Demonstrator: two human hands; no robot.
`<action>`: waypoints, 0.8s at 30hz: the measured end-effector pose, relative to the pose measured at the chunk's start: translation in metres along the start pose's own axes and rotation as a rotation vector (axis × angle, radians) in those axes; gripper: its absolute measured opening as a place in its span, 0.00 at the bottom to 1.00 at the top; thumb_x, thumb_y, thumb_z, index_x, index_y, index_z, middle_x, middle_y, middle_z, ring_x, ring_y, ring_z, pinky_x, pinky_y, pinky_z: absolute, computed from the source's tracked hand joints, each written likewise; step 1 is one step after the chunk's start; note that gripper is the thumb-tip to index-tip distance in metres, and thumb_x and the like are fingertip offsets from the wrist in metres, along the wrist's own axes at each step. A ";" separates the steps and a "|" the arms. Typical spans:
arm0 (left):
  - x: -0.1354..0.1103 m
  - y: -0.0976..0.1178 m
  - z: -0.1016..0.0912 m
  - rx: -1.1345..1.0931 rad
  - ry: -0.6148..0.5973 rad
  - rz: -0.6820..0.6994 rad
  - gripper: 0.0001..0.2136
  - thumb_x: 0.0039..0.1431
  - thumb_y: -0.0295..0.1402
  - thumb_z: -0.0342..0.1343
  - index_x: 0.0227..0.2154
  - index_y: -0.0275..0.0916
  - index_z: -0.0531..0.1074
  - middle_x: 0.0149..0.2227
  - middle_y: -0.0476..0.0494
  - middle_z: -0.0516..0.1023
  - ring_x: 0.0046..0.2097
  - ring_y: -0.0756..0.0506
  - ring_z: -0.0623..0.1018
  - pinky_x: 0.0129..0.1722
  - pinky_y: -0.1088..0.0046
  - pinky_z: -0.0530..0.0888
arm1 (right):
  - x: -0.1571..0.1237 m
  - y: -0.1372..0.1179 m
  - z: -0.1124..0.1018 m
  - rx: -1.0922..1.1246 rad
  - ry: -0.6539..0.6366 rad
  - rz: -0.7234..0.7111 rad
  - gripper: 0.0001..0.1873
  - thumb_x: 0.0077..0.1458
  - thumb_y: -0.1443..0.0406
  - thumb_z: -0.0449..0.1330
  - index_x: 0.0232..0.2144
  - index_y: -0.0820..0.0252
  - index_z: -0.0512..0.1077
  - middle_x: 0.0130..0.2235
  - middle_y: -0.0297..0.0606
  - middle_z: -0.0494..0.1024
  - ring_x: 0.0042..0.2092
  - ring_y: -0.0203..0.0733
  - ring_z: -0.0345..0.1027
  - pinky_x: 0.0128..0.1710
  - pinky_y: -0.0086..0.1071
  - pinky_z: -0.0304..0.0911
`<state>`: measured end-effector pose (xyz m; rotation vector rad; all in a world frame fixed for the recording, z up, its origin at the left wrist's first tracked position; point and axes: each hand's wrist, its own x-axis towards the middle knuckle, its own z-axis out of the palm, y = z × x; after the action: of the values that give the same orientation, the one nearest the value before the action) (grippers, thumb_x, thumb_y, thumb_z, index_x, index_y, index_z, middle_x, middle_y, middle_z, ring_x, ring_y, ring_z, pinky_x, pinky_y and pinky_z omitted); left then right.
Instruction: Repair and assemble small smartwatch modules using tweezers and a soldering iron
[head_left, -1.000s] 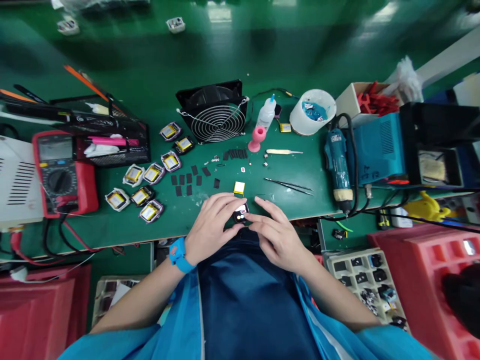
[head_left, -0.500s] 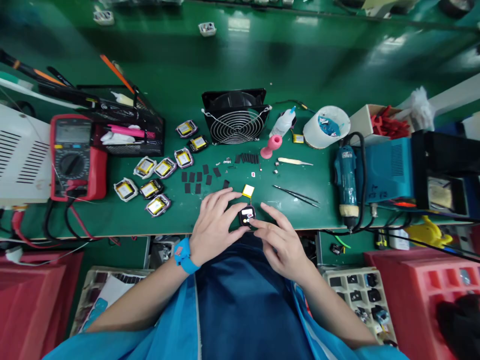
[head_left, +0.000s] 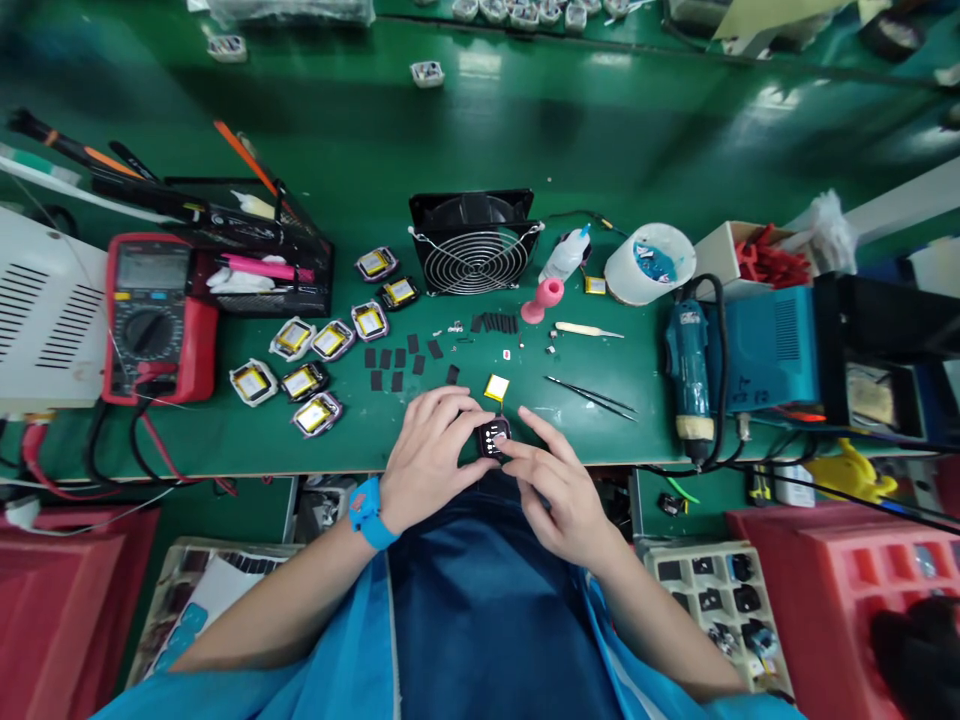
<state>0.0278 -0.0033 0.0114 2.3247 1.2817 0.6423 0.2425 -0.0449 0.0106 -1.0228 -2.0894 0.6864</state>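
Note:
My left hand [head_left: 429, 452] and my right hand [head_left: 553, 478] meet at the front edge of the green bench, both pinching a small black watch body [head_left: 493, 437] with pale parts showing inside. A yellow battery [head_left: 496, 387] lies on the mat just beyond it, joined to it by a thin wire. My left wrist wears a blue band [head_left: 365, 511]. Several small black pads [head_left: 393, 364] lie left of the battery. A pair of tweezers [head_left: 591, 395] rests to the right of my right hand.
Several opened watch cases with yellow batteries [head_left: 313, 353] lie at left, near a red multimeter [head_left: 153, 319] and a black mesh tray [head_left: 247, 268]. A black fan [head_left: 475, 243], pink stand [head_left: 543, 298], white tub [head_left: 649, 262] and blue electric screwdriver [head_left: 689, 369] stand behind and right. A parts tray [head_left: 716, 590] sits below the bench.
My hands stay on the watch body; my right fingers have shifted slightly over it. The camera has tilted a little, so the bench sits lower in view.

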 end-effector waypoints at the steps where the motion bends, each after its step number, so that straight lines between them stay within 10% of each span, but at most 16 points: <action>1: 0.000 0.000 0.000 0.001 0.000 -0.003 0.18 0.57 0.32 0.69 0.49 0.40 0.74 0.48 0.41 0.77 0.59 0.35 0.73 0.58 0.53 0.71 | 0.001 0.000 0.000 -0.009 -0.015 -0.001 0.21 0.59 0.80 0.52 0.50 0.58 0.71 0.57 0.45 0.79 0.72 0.59 0.55 0.63 0.64 0.66; 11: 0.000 0.000 0.000 -0.018 0.002 -0.032 0.20 0.56 0.35 0.70 0.50 0.41 0.74 0.53 0.40 0.78 0.63 0.33 0.70 0.60 0.50 0.70 | -0.003 0.002 -0.002 -0.015 0.110 0.043 0.20 0.60 0.80 0.53 0.50 0.58 0.70 0.55 0.50 0.79 0.68 0.57 0.63 0.61 0.62 0.68; 24: 0.001 -0.001 0.001 -0.032 0.007 -0.015 0.15 0.60 0.31 0.65 0.49 0.41 0.73 0.53 0.41 0.79 0.65 0.35 0.70 0.62 0.50 0.68 | -0.004 -0.003 0.005 -0.123 -0.065 -0.011 0.24 0.56 0.80 0.51 0.52 0.59 0.71 0.60 0.44 0.78 0.74 0.58 0.48 0.68 0.64 0.58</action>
<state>0.0282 -0.0024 0.0105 2.2874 1.2810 0.6614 0.2389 -0.0508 0.0085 -1.0684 -2.2156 0.5989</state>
